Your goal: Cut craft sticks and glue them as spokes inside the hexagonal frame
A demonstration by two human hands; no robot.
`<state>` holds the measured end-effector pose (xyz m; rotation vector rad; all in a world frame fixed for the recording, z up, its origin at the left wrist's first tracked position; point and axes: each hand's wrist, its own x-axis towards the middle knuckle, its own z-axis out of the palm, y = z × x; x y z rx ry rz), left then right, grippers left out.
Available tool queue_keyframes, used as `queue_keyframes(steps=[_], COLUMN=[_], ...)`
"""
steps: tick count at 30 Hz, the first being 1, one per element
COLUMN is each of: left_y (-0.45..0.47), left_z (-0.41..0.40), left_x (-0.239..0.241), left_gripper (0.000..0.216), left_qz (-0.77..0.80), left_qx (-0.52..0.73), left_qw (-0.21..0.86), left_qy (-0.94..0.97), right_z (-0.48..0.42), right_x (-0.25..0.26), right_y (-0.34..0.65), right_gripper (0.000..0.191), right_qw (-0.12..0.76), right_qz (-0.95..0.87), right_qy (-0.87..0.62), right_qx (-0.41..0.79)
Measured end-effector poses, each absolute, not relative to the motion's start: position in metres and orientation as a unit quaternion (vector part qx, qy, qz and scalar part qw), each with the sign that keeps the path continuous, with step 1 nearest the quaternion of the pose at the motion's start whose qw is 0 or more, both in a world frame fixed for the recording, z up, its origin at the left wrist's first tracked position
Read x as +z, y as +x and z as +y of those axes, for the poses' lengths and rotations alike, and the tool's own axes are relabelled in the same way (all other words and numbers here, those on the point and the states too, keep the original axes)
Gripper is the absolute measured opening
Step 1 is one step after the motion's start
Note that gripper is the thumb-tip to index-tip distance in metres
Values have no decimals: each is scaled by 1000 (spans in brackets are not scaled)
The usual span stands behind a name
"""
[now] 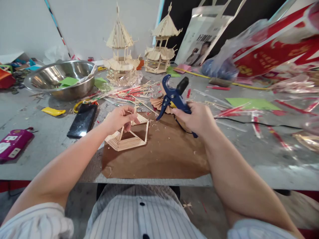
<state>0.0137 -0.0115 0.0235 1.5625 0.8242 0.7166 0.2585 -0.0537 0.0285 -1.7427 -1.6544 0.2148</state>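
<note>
My left hand (123,119) pinches a thin upright wooden stick at a small frame of pale sticks (131,143). The frame has a stepped, many-sided base with uprights, and my fingers hide part of it. It rests on a brown board (154,162). To its right, my right hand (200,119) is wrapped around a blue glue gun (183,104) with a black tip and curved blue parts at the front. The gun is raised over the board's back right and is apart from the frame. A folded brown paper fan (159,103) lies partly behind it.
Two stick pagodas (120,43) (164,30) stand at the back. A metal bowl (72,94), black phone (82,120), yellow cutter (53,111) and purple power strip (15,142) are leftward. Loose sticks (132,92), a black cable (259,121) and plastic bags (274,49) surround the board.
</note>
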Motion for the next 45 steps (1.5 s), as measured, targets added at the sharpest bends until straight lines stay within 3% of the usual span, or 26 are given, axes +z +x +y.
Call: queue_keyframes(steps=[6, 12, 19, 25, 32, 38, 45], left_y=[12, 14, 16, 20, 26, 34, 36], left_z=[-7, -8, -14, -15, -31, -37, -38], left_x=[23, 24, 23, 14, 24, 17, 12], left_gripper=[14, 10, 21, 20, 13, 16, 17], left_qz=[333, 338, 342, 370, 361, 340, 328], left_qx=[371, 383, 342, 350, 294, 304, 288], left_qw=[685, 708, 660, 442, 478, 501, 437], left_qy=[532, 488, 575, 739, 745, 735, 786], right_z=[-58, -58, -55, -57, -55, -64, -73], right_x=[28, 26, 17, 10, 0, 8, 8], right_y=[251, 245, 237, 231, 221, 218, 216], right_gripper=[22, 21, 20, 26, 32, 49, 43], right_qw=[528, 537, 545, 553, 550, 479, 480], right_qz=[-529, -503, -527, -525, -535, -583, -636], right_qy=[-537, -461, -458, -448, -410, -445, -408], right_qx=[391, 496, 465, 466, 494, 482, 446])
